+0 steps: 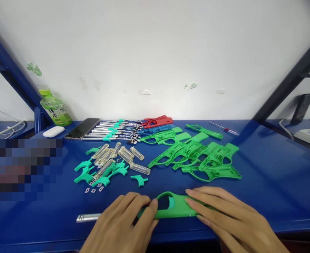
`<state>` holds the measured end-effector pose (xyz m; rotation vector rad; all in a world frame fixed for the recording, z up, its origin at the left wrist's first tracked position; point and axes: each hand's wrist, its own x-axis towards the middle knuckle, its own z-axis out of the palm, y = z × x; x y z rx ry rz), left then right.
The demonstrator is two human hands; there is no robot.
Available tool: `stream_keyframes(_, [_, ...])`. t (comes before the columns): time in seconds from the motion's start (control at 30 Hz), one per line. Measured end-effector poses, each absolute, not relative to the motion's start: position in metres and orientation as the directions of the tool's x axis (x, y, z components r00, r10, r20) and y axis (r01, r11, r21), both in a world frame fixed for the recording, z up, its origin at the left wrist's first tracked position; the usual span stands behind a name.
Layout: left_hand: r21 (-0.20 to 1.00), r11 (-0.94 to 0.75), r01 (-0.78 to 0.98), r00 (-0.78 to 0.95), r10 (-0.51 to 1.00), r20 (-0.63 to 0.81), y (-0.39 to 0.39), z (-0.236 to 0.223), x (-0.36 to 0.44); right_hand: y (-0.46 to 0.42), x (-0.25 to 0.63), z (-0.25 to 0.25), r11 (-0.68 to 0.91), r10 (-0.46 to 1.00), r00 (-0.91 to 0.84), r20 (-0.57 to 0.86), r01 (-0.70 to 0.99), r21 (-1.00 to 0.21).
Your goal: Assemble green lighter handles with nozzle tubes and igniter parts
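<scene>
A green long-necked utility lighter (176,208) lies crosswise near the table's front edge, its metal tube (88,218) pointing left. My left hand (126,219) is closed over the front of the body where the tube begins, hiding that joint. My right hand (223,211) holds the handle end, fingers pressed together along it and the thumb below. A teal trigger (171,202) shows inside the lighter's loop. Beyond my hands lie loose green handle shells (211,172), teal triggers (139,180) and clear fuel tanks (140,168).
Metal tubes with wires (110,130) lie at the back beside a phone (83,128). Red shells (159,122) and blue shells (155,130) rest near the wall. A green bottle (55,108) and white case (53,131) stand left; a screwdriver (226,129) lies back right.
</scene>
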<state>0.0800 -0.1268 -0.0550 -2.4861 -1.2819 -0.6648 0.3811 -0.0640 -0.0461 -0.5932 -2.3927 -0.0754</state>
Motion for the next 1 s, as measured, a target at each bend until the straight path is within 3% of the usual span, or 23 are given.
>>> stream_keyframes(0.23, [-0.083,-0.432,0.898,0.408,0.749,0.521,-0.123,-0.047,0.041,-0.066,0.383,-0.053,0.864,0.409,-0.622,0.667,0.499,-0.064])
stream_keyframes(0.37, [-0.015,-0.152,0.988,0.145,0.901,0.408,-0.126,-0.041,-0.004,-0.068,0.383,-0.057,0.838,0.444,-0.532,0.721,0.531,-0.125])
stream_keyframes(0.47, [0.018,-0.039,0.999,0.033,0.957,0.287,-0.130,-0.038,-0.023,-0.068,0.381,-0.057,0.823,0.465,-0.481,0.744,0.545,-0.162])
stream_keyframes(0.73, [0.159,-0.015,0.987,-0.028,0.963,0.267,-0.121,-0.045,-0.020,-0.069,0.380,-0.059,0.804,0.504,-0.442,0.742,0.553,-0.217])
stream_keyframes(1.0, [0.105,-0.049,0.993,0.014,0.948,0.318,-0.122,-0.044,-0.020,-0.068,0.380,-0.056,0.796,0.517,-0.468,0.717,0.571,-0.201])
